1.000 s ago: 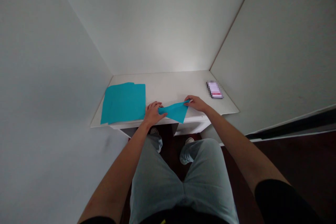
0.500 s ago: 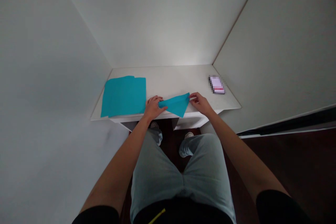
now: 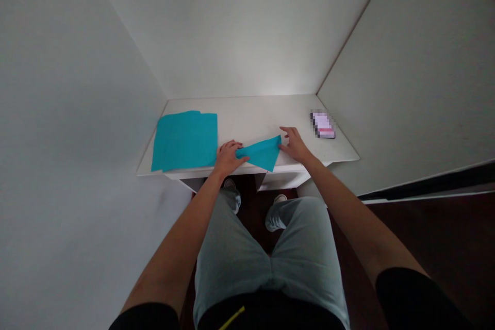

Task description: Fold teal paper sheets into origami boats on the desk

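Note:
A turquoise sheet of paper (image 3: 265, 153), folded into a long pointed shape, lies at the front edge of the white desk (image 3: 247, 113). My left hand (image 3: 230, 159) grips its narrow left end, the thumb across the top and the fingers behind; that end is partly hidden. By the upper right corner of the paper is my right hand (image 3: 296, 145), its fingers and thumb spread. The right thumb is at the corner, though whether it presses on the paper I cannot tell.
Several turquoise sheets (image 3: 185, 140) lie in a loose stack at the desk's left end, close to my left hand. A blurred-out phone (image 3: 323, 125) rests at the right end. White walls (image 3: 240, 31) enclose the desk at the back and both sides.
My right hand has opened from a pinch at the paper's corner, its index finger now raised away from the thumb. My left hand stays on the left end.

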`<state>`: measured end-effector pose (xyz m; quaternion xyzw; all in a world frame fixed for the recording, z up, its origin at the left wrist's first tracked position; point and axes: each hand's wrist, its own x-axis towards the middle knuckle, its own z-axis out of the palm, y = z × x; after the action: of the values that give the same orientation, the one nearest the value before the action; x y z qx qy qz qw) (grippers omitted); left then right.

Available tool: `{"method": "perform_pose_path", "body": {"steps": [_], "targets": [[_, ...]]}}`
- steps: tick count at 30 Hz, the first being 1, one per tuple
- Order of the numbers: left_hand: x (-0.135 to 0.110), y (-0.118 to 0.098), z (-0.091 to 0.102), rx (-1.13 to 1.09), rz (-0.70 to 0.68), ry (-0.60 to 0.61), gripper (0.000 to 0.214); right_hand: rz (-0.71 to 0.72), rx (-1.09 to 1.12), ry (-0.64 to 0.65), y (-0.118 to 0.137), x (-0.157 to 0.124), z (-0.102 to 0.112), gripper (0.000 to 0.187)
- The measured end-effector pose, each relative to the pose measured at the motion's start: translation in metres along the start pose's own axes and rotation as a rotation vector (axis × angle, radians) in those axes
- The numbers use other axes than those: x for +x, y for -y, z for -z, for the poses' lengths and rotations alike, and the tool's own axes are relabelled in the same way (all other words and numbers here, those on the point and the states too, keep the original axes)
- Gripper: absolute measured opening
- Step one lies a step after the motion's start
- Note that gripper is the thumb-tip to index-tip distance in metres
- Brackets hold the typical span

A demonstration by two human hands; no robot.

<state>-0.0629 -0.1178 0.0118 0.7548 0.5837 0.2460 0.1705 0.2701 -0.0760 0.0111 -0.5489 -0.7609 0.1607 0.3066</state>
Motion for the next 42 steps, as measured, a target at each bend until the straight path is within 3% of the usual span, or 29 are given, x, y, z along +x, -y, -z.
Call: {"method": "perform_pose_path", "body": {"steps": [2, 5, 8, 11, 14, 20, 24, 30, 34, 42], "targets": [[0.0, 0.0, 0.0, -0.032, -0.009, -0.016, 0.03, 0.13, -0.115, 0.075, 0.007, 0.003, 0.008, 0.069], [-0.002, -0.002, 0.002, -0.084, -0.019, -0.029, 0.015, 0.293, -0.295, 0.212, 0.024, 0.005, 0.02, 0.047], [-0.002, -0.004, 0.005, -0.114, -0.023, -0.041, 0.011, 0.307, -0.476, 0.292, 0.045, 0.002, 0.024, 0.03], [-0.003, -0.005, 0.005, -0.119, -0.031, -0.05, 0.012, 0.245, -0.618, 0.324, 0.066, -0.008, 0.02, 0.03], [-0.003, -0.004, 0.004, -0.102, -0.053, -0.054, 0.012, 0.194, -0.656, 0.351, 0.087, -0.023, 0.007, 0.035], [-0.003, 0.0, 0.0, -0.03, -0.11, -0.039, 0.014, 0.202, -0.415, 0.32, 0.12, -0.058, -0.045, 0.064], [-0.008, 0.002, 0.001, 0.025, -0.181, -0.003, 0.023, 0.165, -0.321, 0.257, 0.116, -0.066, -0.067, 0.082], [-0.029, 0.001, 0.003, 0.176, -0.436, 0.143, 0.072, 0.208, -0.305, 0.276, 0.104, -0.068, -0.068, 0.104], [-0.033, 0.003, 0.002, 0.214, -0.452, 0.181, 0.069, 0.204, -0.318, 0.305, 0.091, -0.071, -0.052, 0.12], [-0.039, 0.002, -0.003, 0.126, -0.363, 0.102, 0.053, 0.086, -0.442, 0.263, 0.044, -0.086, -0.005, 0.103]]}}
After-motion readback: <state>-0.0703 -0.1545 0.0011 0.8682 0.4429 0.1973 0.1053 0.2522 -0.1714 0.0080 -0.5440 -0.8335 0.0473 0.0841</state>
